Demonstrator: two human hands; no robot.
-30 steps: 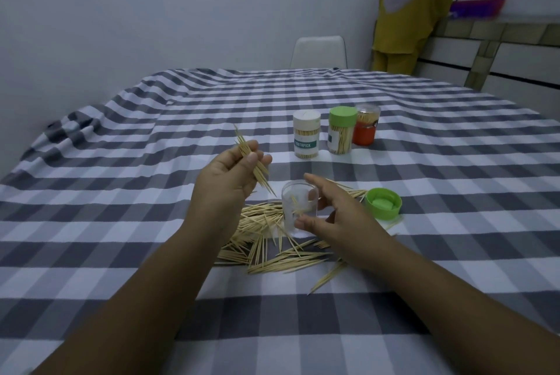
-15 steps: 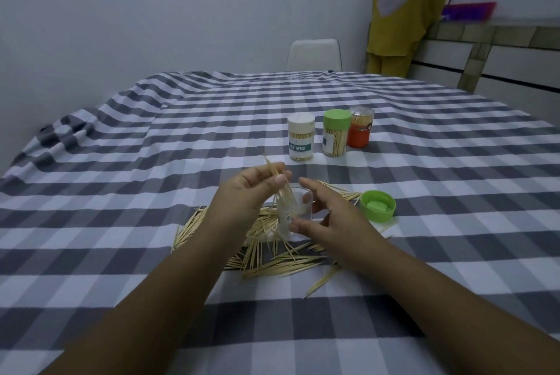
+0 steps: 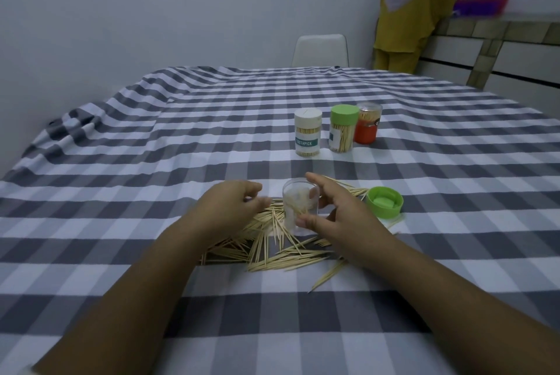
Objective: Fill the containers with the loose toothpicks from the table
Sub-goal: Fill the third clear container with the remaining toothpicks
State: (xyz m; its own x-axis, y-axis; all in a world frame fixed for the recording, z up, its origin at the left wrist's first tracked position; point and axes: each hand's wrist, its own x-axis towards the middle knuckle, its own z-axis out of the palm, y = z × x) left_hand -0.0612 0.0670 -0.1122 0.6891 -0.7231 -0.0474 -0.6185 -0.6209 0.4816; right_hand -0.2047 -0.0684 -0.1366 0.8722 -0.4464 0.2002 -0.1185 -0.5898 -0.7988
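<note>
Nearest lies the toothpick pile (image 3: 272, 250), fanned over the checked surface (image 3: 121, 223) in front of the clear cup (image 3: 298, 208) and spreading to its left, with a stray pick lying apart on the near right. The left hand (image 3: 230, 208) sits low over the pile just left of the cup, fingers (image 3: 257, 202) curled together at the picks; whether they pinch any yet I cannot tell. The right hand (image 3: 339, 217) steadies the cup, thumb in front and fingers wrapped behind it. A few picks lean inside.

To do this well, I would gather a small aligned bunch, keep the cup upright and pinned, and drop the picks in end first so none catch the rim.

Right of the cup rests its green lid (image 3: 384, 202). Beyond stand three capped jars (image 3: 338, 130), already filled.
</note>
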